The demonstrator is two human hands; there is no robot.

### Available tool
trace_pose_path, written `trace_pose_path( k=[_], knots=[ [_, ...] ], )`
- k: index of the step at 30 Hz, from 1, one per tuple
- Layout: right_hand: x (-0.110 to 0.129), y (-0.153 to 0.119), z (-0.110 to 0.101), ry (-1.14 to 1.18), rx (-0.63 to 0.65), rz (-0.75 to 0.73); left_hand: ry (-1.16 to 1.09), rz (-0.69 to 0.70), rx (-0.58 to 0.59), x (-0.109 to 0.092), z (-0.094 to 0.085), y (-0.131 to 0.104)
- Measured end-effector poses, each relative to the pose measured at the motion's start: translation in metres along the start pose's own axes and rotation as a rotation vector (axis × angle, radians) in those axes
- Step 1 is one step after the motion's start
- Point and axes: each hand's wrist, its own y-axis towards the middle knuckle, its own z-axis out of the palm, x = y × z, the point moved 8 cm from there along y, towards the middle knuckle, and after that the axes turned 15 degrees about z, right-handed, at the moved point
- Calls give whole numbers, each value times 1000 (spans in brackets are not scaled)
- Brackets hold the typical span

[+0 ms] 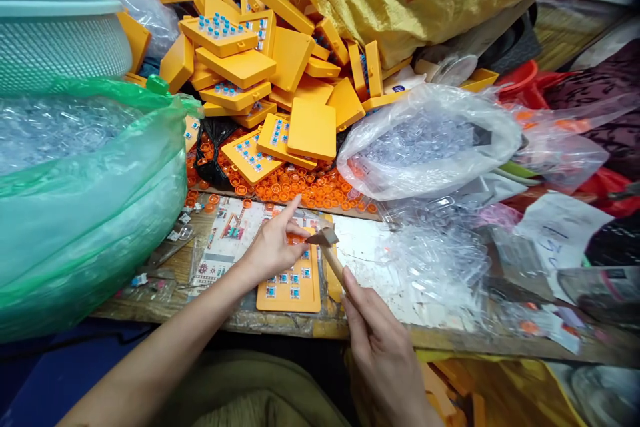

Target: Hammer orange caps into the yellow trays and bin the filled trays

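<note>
An orange plate (289, 285) with blue-and-clear pieces set in it lies flat on the bench in front of me. Over its upper part is my left hand (277, 241), index finger stretched toward the orange rings and the other fingers near the plate's top. What the fingertips touch there is too small to tell. My right hand (373, 320) is wrapped round the wooden handle of a small hammer (334, 260). The dark hammer head is above the plate's upper right edge, close to my left fingers.
Orange rings (310, 188) lie behind the plate, below piled orange cases (313, 128). A green bag (90, 227) stands left, a white bag (430, 177) of clear parts right. Loose clear parts (440, 260) cover the bench's right side. A blue basket (60, 40) is back left.
</note>
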Motion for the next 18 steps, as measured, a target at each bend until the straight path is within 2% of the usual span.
trace_pose_path(
  k=[4, 9, 14, 16, 18],
  knots=[
    [0, 3, 0, -48, 49, 19, 7, 33, 15, 0, 0, -2],
    [10, 3, -13, 40, -67, -41, 75, 89, 14, -3, 0, -2],
    [8, 4, -3, -85, -21, -44, 76, 114, 54, -5, 1, -2],
    [3, 4, -1, -70, -11, -18, 46, 133, 82, -8, -1, -6],
    [-6, 5, 0, 15, 9, 57, 51, 181, 29, -12, -11, -13]
  ],
)
